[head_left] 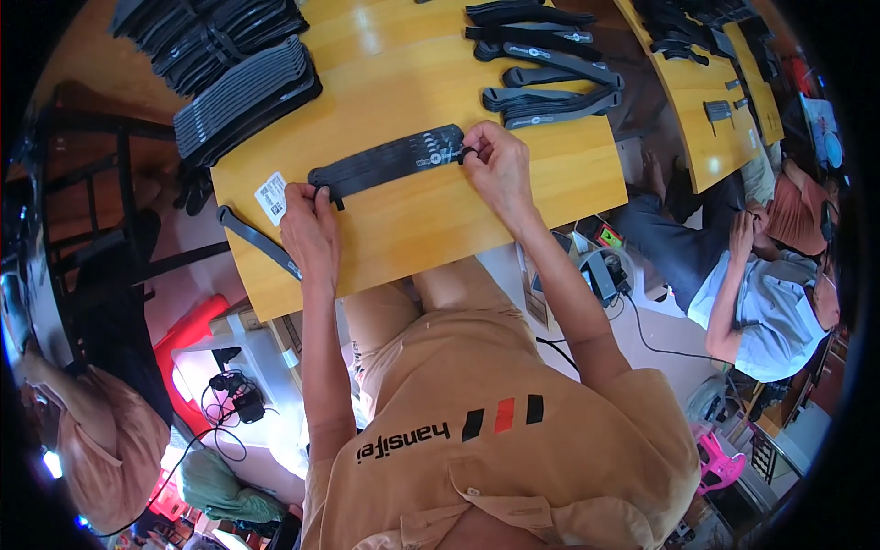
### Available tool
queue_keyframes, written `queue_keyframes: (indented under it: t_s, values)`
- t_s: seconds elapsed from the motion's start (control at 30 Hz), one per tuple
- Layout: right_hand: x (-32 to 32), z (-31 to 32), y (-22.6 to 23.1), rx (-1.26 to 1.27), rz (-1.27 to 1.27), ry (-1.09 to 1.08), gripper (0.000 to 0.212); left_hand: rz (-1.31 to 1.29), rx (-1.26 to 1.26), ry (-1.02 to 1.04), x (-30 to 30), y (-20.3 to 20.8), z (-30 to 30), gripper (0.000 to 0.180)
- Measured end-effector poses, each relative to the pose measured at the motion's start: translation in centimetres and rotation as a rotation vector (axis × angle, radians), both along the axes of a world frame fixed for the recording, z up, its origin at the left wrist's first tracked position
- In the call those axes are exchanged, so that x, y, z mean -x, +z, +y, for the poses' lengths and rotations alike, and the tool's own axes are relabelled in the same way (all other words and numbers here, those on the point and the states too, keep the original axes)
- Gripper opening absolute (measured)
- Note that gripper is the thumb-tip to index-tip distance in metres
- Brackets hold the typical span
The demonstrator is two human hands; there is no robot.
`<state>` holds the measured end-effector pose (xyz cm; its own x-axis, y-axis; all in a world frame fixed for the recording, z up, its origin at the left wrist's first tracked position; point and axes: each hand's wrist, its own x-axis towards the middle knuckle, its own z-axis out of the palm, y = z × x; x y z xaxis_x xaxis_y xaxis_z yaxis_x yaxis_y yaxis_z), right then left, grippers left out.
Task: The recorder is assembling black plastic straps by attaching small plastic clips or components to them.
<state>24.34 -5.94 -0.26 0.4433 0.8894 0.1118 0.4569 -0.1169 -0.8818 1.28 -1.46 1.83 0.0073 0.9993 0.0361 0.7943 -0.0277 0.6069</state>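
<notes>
A flat bundle of black straps [385, 167] with pale printing near its right end lies across the yellow wooden table [412, 225]. My left hand [312, 234] is closed on the bundle's left end, thumb and fingers pinching it where a short black tab hangs down. At the opposite end my right hand [501, 174] pinches the bundle's edge, beside a small black loop. A white printed label [272, 197] sits just left of my left hand. Below it, a single dark strap [260, 243] lies slantwise along the table's left edge.
Stacked black straps [243, 99] stand at the far left. Several looped straps [555, 92] lie at the far right. A black metal frame [119, 197] borders the left side. A seated person [770, 316] is at the right by another table [710, 160]; another person [110, 445] is lower left.
</notes>
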Motion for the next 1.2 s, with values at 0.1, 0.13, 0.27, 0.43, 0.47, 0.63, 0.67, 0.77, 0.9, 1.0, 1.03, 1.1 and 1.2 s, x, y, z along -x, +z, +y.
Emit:
queue_keyframes:
  t_s: [0.1,0.13,0.27,0.43,0.47,0.63,0.67,0.77,0.9,1.0,1.03,1.1,1.2]
  values:
    - [-0.1,0.0,-0.2,-0.032,-0.041,0.008,0.013,0.035,-0.056,0.008,0.0,-1.0,-0.1,0.017]
    - [-0.1,-0.1,-0.3,-0.039,-0.043,0.009,0.013,0.065,-0.100,0.016,-0.2,-0.8,0.0,0.020]
    - [-0.2,-0.3,-0.3,-0.084,-0.148,0.027,0.015,0.262,0.056,0.102,-0.8,1.1,-0.1,0.026]
    - [0.1,-1.9,1.9,-0.066,-0.280,-0.004,0.021,0.108,-0.122,0.039,-0.8,3.0,-0.8,0.031]
    - [0.0,-2.3,2.0,-0.110,-0.372,0.060,0.026,0.108,-0.127,0.040,-1.0,3.0,-1.0,0.031]
    - [0.2,-3.1,2.0,-0.171,-0.519,0.288,0.034,0.147,-0.315,-0.531,-4.7,0.4,-3.2,0.059]
    - [0.1,-3.1,1.8,-0.176,-0.565,0.329,0.036,0.209,-0.301,-0.573,-5.5,-0.2,-3.6,0.063]
    - [0.0,-3.0,1.0,-0.176,-0.639,0.396,0.043,0.273,-0.205,-0.627,-6.3,-1.1,-4.0,0.069]
    - [-0.2,-2.9,0.4,-0.141,-0.732,0.470,0.042,0.291,-0.149,-0.625,-6.4,-1.6,-4.0,0.072]
    - [-0.4,-3.0,0.1,-0.133,-0.791,0.477,0.043,0.268,-0.204,-0.624,-6.4,-1.9,-4.1,0.074]
    - [-0.4,-2.9,0.1,-0.129,-0.788,0.479,0.043,0.278,-0.209,-0.623,-6.4,-1.9,-4.1,0.074]
    - [-0.5,-3.0,0.3,-0.119,-0.769,0.495,0.045,0.287,-0.210,-0.625,-6.4,-1.9,-4.1,0.075]
    - [-0.3,-3.1,1.0,-0.096,-0.757,0.494,0.047,0.290,-0.197,-0.628,-6.2,-1.8,-4.1,0.075]
